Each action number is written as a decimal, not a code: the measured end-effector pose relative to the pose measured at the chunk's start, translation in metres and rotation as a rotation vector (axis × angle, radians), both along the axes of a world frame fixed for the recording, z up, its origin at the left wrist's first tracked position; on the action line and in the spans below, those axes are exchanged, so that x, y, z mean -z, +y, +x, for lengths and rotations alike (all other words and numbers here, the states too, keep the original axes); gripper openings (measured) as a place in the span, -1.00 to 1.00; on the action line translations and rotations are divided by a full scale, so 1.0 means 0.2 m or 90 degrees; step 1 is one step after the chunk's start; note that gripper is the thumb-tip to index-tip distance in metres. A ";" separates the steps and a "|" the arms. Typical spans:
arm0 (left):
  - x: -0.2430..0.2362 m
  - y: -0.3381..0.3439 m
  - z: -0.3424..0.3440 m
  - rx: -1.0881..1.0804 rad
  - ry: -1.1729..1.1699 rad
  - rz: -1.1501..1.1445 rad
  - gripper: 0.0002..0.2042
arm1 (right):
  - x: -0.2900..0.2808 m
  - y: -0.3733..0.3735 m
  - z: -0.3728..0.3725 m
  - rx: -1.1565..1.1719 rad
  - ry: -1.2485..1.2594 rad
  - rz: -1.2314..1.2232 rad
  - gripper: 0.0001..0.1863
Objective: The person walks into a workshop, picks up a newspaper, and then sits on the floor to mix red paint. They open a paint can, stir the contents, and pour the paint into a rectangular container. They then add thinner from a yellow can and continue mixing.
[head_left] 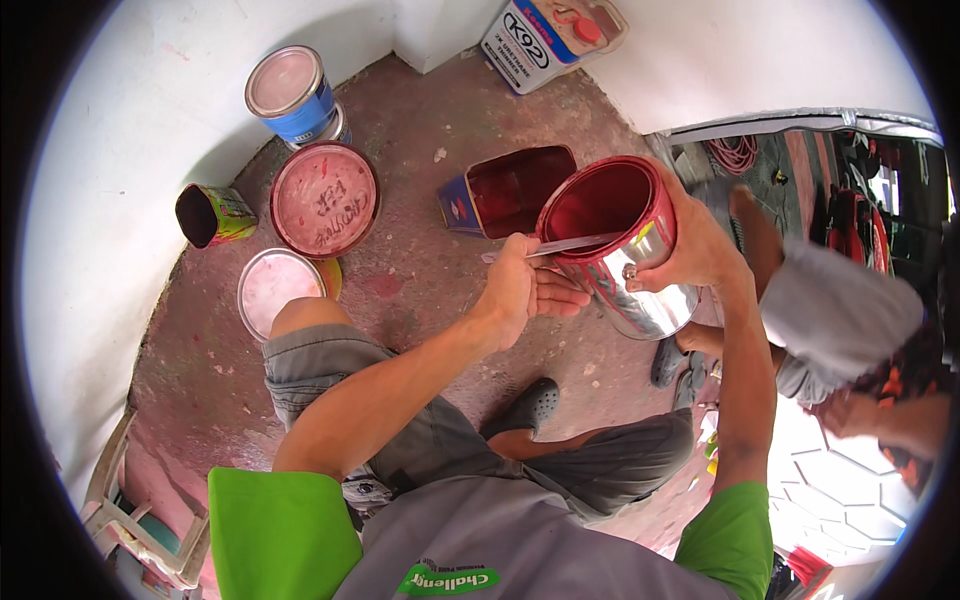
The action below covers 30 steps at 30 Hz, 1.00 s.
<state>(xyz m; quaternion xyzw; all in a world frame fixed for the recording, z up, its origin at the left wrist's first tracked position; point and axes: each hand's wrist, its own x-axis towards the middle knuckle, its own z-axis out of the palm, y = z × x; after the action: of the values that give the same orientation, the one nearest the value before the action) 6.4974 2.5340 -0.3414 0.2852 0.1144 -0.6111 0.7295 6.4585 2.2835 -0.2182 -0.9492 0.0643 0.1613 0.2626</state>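
Observation:
My right hand grips a silver paint can by its side and holds it tilted above the floor. Dark red paint coats its inside and rim, and streaks run down the outer wall. Between the thumb and fingers of my left hand is a thin, flat stirring stick, laid across the can's near rim with its end at the opening. Just beyond and to the left of the can stands an open rectangular tin, blue outside and red inside.
Round lidded paint cans and a white-lidded can stand along the left wall, beside a cut-open green container. A thinner jug is at the back. Another person's leg is close on the right. A wooden stool stands lower left.

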 end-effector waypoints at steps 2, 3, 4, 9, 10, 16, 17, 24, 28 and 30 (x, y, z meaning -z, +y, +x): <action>0.00 0.01 0.00 -0.012 0.003 -0.009 -0.33 | -0.02 0.01 0.03 -0.005 0.016 -0.014 0.43; 0.00 0.01 0.00 -0.015 0.007 -0.012 -0.33 | -0.03 0.02 0.04 -0.008 0.024 -0.021 0.43; 0.00 0.01 0.00 -0.017 0.012 -0.015 -0.33 | -0.05 0.03 0.05 -0.004 0.035 -0.024 0.42; 0.01 0.01 0.00 -0.016 0.026 -0.010 -0.34 | -0.06 0.04 0.08 0.007 0.056 -0.017 0.41; 0.00 0.01 0.01 -0.015 0.026 -0.009 -0.34 | -0.06 0.05 0.08 0.009 0.061 -0.024 0.41; -0.01 0.02 0.01 -0.021 0.023 -0.013 -0.34 | -0.08 0.07 0.13 0.005 0.095 -0.037 0.41; 0.00 0.02 0.01 -0.022 0.025 -0.019 -0.34 | -0.10 0.08 0.14 0.013 0.107 -0.029 0.41; -0.01 0.05 0.00 -0.012 0.040 0.019 -0.38 | -0.12 0.12 0.18 -0.029 0.100 -0.066 0.39; 0.01 0.08 0.00 -0.017 0.035 0.121 -0.51 | -0.14 0.13 0.19 -0.028 0.119 -0.084 0.38; 0.00 0.09 0.01 -0.031 0.003 0.145 -0.59 | -0.13 0.12 0.19 -0.035 0.107 -0.074 0.38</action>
<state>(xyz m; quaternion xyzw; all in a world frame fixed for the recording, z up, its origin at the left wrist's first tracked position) 6.4995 2.5519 -0.3415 0.3622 0.1919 -0.5770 0.7064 6.4966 2.3072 -0.1919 -0.9472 0.0696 0.2436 0.1963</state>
